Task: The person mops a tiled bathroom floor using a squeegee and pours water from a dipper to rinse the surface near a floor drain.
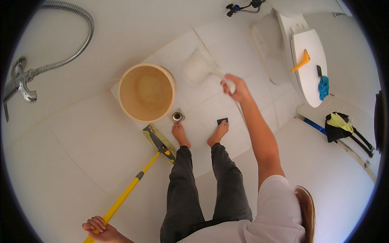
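Observation:
My left hand (99,229) is wrapped round the yellow pole (121,198) of a flat mop at the lower left. The mop head (159,142), grey with a greenish pad, rests on the floor close to my left foot. Stretched out forward, my right hand (236,87) grips the handle of a white water dipper (198,67). The dipper's bowl is blurred by motion, and its contents cannot be made out. To the left of the dipper stands a large beige bucket (122,95), its inside tan; I cannot tell its water level.
A floor drain (177,116) lies between bucket and feet. A dark green pad (222,121) is at my right foot. On the right, the toilet lid (312,81) carries a yellow tool (300,60) and a blue cloth (323,88). A chrome faucet (24,83) juts out left.

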### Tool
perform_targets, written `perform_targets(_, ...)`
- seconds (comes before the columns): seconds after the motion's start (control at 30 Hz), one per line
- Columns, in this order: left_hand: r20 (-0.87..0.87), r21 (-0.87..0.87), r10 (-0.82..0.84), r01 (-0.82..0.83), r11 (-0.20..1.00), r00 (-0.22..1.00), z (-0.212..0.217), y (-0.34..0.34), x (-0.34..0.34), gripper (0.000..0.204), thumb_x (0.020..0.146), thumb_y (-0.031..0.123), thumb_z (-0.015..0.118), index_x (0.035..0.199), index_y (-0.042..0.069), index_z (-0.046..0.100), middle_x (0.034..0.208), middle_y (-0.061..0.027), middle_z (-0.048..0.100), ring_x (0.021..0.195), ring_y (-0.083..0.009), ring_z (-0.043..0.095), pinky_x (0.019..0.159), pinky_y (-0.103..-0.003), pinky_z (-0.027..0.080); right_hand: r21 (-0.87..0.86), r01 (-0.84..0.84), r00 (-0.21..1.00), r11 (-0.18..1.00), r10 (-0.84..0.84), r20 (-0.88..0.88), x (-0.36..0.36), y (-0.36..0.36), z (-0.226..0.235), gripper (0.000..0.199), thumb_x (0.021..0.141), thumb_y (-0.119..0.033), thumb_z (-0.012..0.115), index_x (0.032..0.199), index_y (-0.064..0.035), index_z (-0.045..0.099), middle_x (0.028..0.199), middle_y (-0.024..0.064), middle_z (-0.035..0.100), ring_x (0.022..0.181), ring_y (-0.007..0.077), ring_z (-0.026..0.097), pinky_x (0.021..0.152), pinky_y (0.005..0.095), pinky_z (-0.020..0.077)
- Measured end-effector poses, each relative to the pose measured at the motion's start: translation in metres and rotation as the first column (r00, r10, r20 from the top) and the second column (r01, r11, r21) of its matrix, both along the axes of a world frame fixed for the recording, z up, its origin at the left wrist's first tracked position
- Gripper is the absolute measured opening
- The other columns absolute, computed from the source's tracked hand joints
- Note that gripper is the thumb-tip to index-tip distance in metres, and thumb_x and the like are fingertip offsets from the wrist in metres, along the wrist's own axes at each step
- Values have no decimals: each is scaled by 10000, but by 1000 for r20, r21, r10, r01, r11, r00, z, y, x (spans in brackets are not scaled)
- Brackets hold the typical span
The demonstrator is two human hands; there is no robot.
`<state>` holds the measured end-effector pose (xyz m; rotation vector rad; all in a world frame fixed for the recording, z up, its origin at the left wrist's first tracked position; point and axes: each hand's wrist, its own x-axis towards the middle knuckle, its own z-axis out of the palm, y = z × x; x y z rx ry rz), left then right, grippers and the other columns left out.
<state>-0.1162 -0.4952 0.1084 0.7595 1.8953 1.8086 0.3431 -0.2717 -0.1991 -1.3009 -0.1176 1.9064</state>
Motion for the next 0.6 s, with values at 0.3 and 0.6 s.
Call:
perform_targets(0.3,-45,79,-127,131,988,991,-2,-15,4,312,841,384,484,703,105,504,436,32,304,365,-81,284,392,-220,281,-13,281,958,960,-279,63,145,155,33,203,834,-196,451,918,-26,381,676,98,500,462,156,433,422,256,350)
perform_targets(0.6,-27,139,-144,146,979,989,-8,-20,-17,300,861,351,437,745,90,526,431,20,323,372,-96,298,418,-256,322,292,-270,811,917,54,582,-3,53,53,397,802,-102,480,1164,19,369,747,93,532,514,153,508,480,268,430)
